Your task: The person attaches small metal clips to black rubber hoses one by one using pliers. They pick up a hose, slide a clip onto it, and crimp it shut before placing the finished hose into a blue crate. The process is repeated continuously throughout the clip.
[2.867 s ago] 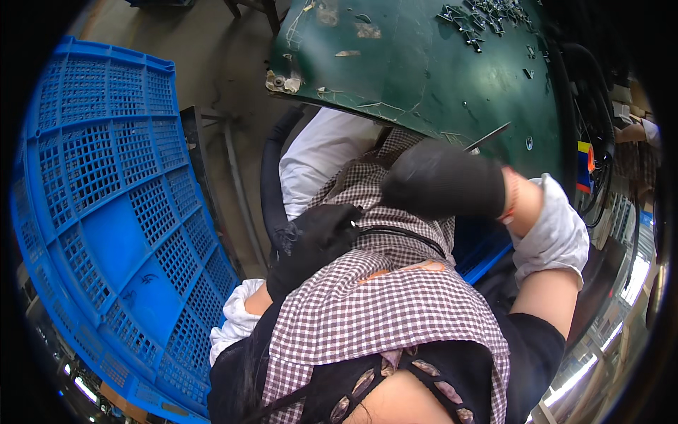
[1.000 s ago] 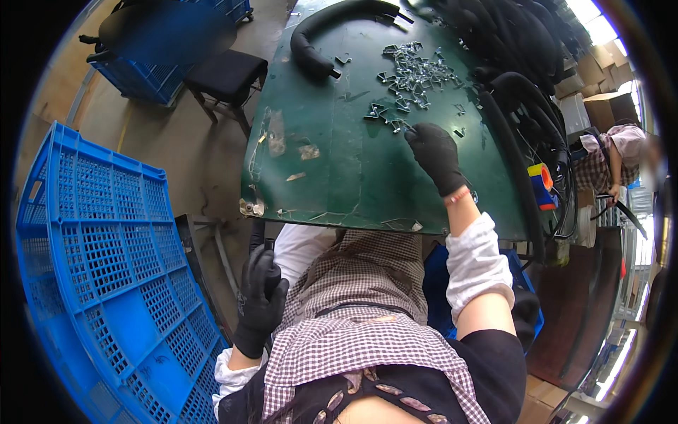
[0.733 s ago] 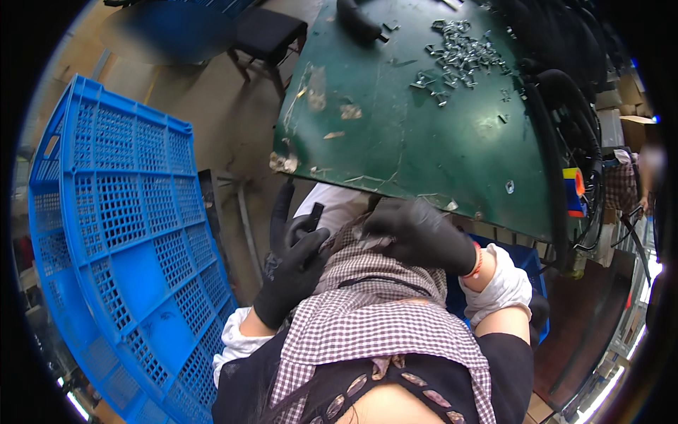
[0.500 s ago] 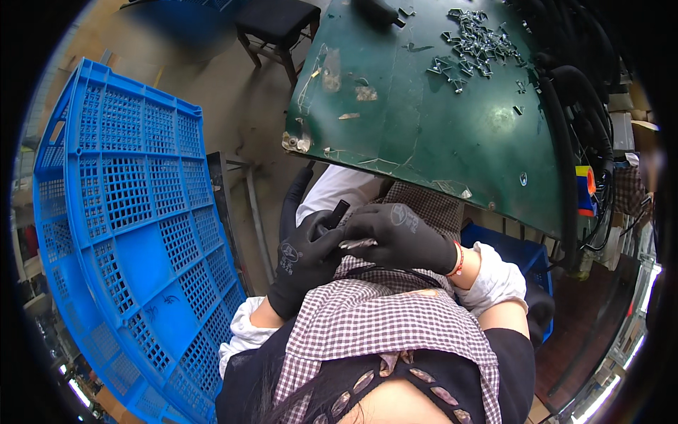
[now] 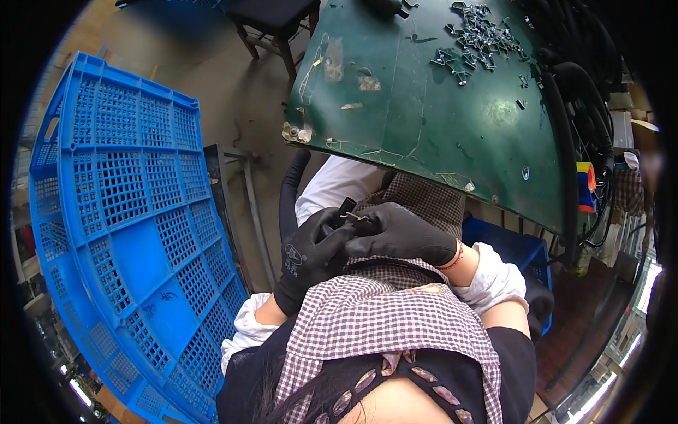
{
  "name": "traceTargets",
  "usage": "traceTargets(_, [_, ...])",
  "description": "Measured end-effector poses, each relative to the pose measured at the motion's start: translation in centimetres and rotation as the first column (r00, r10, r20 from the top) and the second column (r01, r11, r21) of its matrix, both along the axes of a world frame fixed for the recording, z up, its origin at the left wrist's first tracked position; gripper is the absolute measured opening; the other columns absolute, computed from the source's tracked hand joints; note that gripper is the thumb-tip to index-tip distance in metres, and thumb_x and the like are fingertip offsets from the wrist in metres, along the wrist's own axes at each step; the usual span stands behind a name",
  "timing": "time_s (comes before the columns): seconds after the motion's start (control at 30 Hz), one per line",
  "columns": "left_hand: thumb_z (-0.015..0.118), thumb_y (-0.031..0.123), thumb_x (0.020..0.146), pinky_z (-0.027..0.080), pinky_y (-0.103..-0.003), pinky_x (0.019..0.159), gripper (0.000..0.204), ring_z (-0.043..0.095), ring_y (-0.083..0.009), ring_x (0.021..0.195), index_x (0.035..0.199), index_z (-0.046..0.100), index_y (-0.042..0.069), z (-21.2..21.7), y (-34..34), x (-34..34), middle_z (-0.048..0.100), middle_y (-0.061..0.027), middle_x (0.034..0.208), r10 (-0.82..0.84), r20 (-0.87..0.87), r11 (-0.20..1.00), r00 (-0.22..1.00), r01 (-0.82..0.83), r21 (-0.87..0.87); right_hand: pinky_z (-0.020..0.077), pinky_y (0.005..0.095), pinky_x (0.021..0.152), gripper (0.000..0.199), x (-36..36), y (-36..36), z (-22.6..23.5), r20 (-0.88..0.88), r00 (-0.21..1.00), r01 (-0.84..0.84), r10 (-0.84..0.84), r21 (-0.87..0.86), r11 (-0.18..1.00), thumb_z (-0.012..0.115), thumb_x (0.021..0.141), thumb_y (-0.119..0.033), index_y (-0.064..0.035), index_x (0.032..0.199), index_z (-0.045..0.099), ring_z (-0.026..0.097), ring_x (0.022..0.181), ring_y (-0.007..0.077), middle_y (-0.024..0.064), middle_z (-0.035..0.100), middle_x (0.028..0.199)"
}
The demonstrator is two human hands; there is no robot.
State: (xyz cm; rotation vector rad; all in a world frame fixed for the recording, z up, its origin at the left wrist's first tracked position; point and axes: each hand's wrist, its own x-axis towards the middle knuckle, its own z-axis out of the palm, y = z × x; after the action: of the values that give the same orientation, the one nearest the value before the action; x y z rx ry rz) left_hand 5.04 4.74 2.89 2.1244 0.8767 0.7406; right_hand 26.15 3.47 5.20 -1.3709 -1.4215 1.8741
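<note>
My left hand (image 5: 311, 247), in a black glove, is closed around a black hose, whose open end (image 5: 347, 205) sticks up past the fingers. A longer black length (image 5: 291, 194) runs behind this hand, alongside my white-clad leg. In front of my apron, my right hand (image 5: 402, 233), also gloved in black, pinches a small shiny metal clip (image 5: 355, 217) right at the hose end. The two hands touch at the fingertips, and the fingers partly cover the clip. Whether it sits around the hose or beside it, I cannot tell.
A green table (image 5: 424, 134) stands ahead, bearing a pile of small metal clips (image 5: 480, 35). Black hoses (image 5: 586, 92) hang over its right edge. A large blue crate (image 5: 141, 247) rises at my left, beside a metal frame (image 5: 251, 212). A dark stool (image 5: 272, 18) stands beyond.
My right hand has turned and shifted slightly left, bringing the metal clip up to the hose end. The left hand still grips the hose.
</note>
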Motion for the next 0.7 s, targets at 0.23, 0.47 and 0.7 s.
traceTargets(0.23, [0.08,0.027,0.076,0.053,-0.038,0.076,0.06,0.066,-0.0314,0.09,0.126,0.058,0.003,-0.7,-1.2,0.0,0.064,-0.0196,0.104,0.097,0.043,0.975,0.994,-0.086,-0.205,0.0481,0.0251,0.065,0.033,1.4,0.2,1.9,0.004,0.986,0.165,-0.165,-0.002,0.986,0.084,0.075,-0.026,0.0011,0.089,0.069,0.058,0.07,0.0058,0.0028,0.069,0.076])
traceTargets(0.47, [0.084,0.02,0.073,0.053,-0.039,0.085,0.067,0.065,-0.0314,0.103,0.13,0.054,0.001,-1.0,-1.5,-0.9,0.062,-0.0203,0.112,-0.015,-0.05,0.988,0.999,0.007,-0.156,0.0442,0.0257,0.06,0.033,2.4,1.3,0.8,0.064,0.993,0.088,-0.096,0.123,0.989,0.085,0.074,-0.029,-0.0012,0.087,0.071,0.054,0.063,0.0065,0.004,0.068,0.071])
traceTargets(0.7, [0.081,0.021,0.074,0.054,-0.039,0.073,0.059,0.068,-0.0321,0.089,0.123,0.058,-0.001,-2.5,-3.2,-1.3,0.065,-0.0201,0.107,-0.006,0.032,0.993,0.999,0.01,-0.115,0.0455,0.027,0.061,0.032,3.1,2.9,0.7,0.108,0.966,-0.244,0.235,0.081,0.966,0.084,0.074,-0.02,-0.0046,0.1,0.073,0.054,0.065,0.007,-0.0002,0.068,0.074])
